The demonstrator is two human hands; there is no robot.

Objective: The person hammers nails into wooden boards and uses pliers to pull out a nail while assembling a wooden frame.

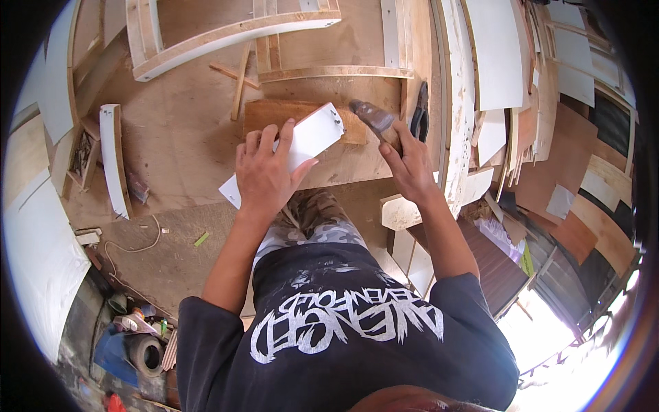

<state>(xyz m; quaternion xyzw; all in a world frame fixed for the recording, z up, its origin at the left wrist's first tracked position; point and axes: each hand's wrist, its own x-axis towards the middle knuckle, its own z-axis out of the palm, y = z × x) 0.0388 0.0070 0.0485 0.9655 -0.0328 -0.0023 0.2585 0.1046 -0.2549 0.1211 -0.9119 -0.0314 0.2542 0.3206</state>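
A narrow white board (317, 134) lies tilted at the near edge of the workbench (199, 175), across a brown wooden block (264, 113). My left hand (263, 168) grips the board from above, thumb on its near side and fingers over its far edge. Several dark nails (338, 123) stick up from the board's far right end. In my right hand (414, 168) is a hammer (374, 118), its dark head just right of those nails and apart from them. My fingers hide most of its handle.
Black-handled pliers (420, 118) rest at the bench's right side. White-faced wooden frames (237, 36) lie at the back, with thin wood strips (241, 82) near them. A curved white piece (114, 161) stands at left. Stacked panels (495, 55) fill the right.
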